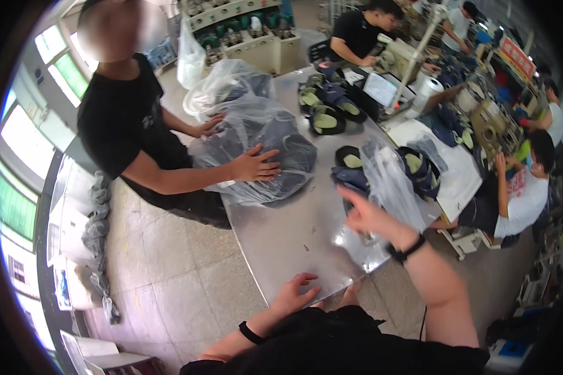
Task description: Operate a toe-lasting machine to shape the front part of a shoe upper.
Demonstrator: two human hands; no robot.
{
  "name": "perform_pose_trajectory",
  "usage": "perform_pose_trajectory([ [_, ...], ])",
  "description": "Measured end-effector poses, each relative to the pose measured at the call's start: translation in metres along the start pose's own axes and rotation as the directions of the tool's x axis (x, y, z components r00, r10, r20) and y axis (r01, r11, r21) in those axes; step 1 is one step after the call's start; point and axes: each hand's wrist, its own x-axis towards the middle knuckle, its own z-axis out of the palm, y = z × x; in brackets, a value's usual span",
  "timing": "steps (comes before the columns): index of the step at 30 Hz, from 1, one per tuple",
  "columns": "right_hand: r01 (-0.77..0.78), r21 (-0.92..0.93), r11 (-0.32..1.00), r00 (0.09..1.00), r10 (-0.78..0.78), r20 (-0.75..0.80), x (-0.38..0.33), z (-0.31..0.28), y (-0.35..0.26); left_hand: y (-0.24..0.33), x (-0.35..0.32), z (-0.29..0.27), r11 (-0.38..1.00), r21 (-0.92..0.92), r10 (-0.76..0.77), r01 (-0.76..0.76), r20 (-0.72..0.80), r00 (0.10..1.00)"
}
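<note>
My left hand (297, 290) rests with spread fingers on the near edge of a steel table (294, 237) and holds nothing. My right hand (366, 215), blurred by motion, is raised over the table beside a clear plastic bag (391, 181) with dark shoe parts in it; whether it grips the bag is unclear. Both wrists wear black bands. Across the table a person in black presses both hands on a big clear bag (263, 147) stuffed with dark pieces.
Dark shoe uppers with pale green insoles (328, 106) lie piled at the far end of the table. Beyond them a person works at a machine with a small screen (381, 90). A seated person in white (522, 194) is on the right. Grey tiled floor lies left.
</note>
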Motion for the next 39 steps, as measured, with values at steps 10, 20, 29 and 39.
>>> perform_pose_trajectory([
  [10,-0.399,0.259,0.88,0.915,0.361,0.183,-0.142,0.102,0.123,0.005,0.001,0.006,1.0,0.03,0.006,-0.009,0.119,0.993],
  [20,-0.223,0.522,0.823,0.885,0.396,-0.247,-0.167,0.09,0.128,0.025,0.008,0.018,0.996,0.061,0.054,-0.066,0.171,0.984],
  [29,-0.132,0.548,0.826,0.789,0.422,-0.446,-0.247,0.101,0.139,0.041,-0.005,0.068,0.983,0.104,0.118,-0.152,0.282,0.952],
  [39,0.046,-0.026,0.999,0.121,-0.031,-0.992,-0.446,0.055,0.139,0.054,-0.041,0.14,0.948,0.042,0.258,-0.316,0.48,0.839],
])
